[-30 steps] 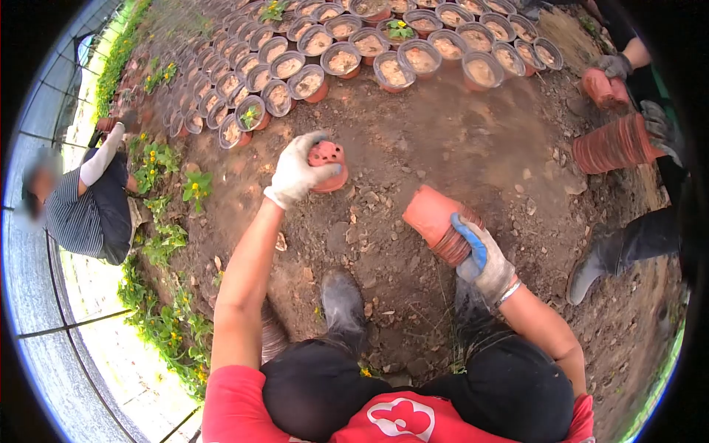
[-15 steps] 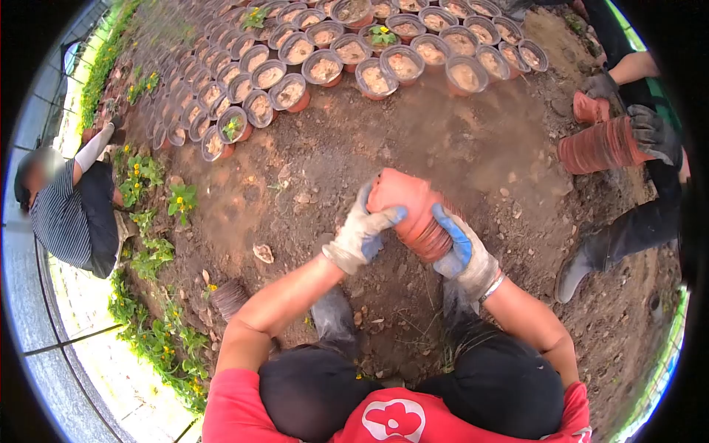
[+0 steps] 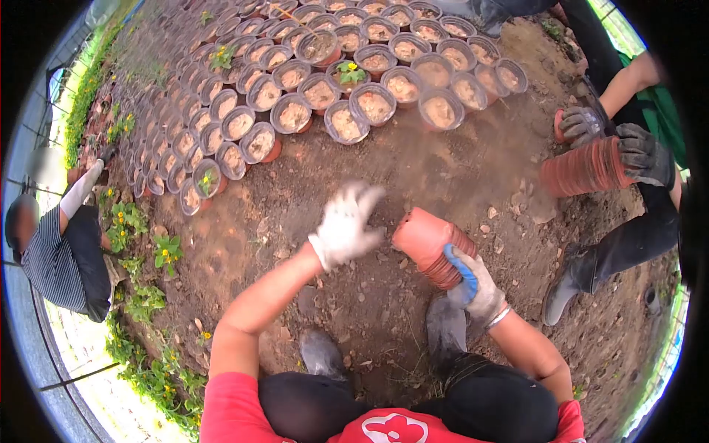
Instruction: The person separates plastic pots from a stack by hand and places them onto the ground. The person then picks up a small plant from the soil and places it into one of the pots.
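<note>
A nested stack of terracotta-coloured plastic plant pots [image 3: 427,240] tilts above the bare soil, its closed end towards the upper left. My right hand [image 3: 478,289], in a white and blue work glove, grips the stack near its lower right end. Left of the pots, my left hand [image 3: 347,227] is off the stack, in a matching glove. Its fingers are spread, a little blurred, and hold nothing. Beyond both hands stand rows of filled pots [image 3: 293,114] with pale material inside.
At the right, a co-worker's dark-gloved hand [image 3: 646,155] holds another pot stack [image 3: 587,168]. A crouching person [image 3: 63,255] is at the left. Yellow-flowered plants [image 3: 168,252] grow along the left side. My boots [image 3: 321,354] stand on stony soil [image 3: 384,310].
My left hand has let go of the pot stack and moved left, its fingers spreading. The stack stays in my right hand, slightly lower and to the right. The view has shifted.
</note>
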A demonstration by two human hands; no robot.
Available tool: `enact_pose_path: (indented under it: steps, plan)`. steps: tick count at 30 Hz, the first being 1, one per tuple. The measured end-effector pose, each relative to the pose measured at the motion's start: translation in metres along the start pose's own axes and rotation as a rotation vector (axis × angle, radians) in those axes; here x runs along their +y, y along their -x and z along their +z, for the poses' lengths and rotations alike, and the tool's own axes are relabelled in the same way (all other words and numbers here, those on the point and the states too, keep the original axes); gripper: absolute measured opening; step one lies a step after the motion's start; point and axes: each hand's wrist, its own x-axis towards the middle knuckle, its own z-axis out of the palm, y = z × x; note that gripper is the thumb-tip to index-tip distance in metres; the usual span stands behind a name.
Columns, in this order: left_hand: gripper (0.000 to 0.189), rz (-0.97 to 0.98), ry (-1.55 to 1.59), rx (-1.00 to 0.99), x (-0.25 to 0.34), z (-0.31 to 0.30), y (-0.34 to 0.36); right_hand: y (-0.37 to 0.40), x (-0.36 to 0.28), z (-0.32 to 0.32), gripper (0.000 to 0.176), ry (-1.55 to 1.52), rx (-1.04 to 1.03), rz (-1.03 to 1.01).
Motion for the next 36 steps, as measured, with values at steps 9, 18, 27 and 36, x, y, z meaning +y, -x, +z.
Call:
enact_pose_path:
  steps: [9, 18, 27, 36]
  plan:
    - [0.052, 0.146, -0.584, 0.132, -0.109, 0.000, -0.096, 0.016, 0.006, -0.017, 0.055, 0.400, -0.007, 0.015]
    - [0.051, -0.149, 0.034, 0.054, -0.091, -0.028, 0.021, 0.024, 0.013, -0.016, 0.057, 0.394, -0.060, 0.061]
    - [0.078, -0.034, -0.630, -0.086, -0.081, -0.014, -0.003, 0.030, 0.002, 0.001, 0.056, 0.395, -0.109, 0.066]
    - [0.078, 0.127, -0.615, -0.362, -0.078, -0.037, -0.019, 0.050, 0.034, -0.003, 0.057, -0.342, 0.033, 0.507]
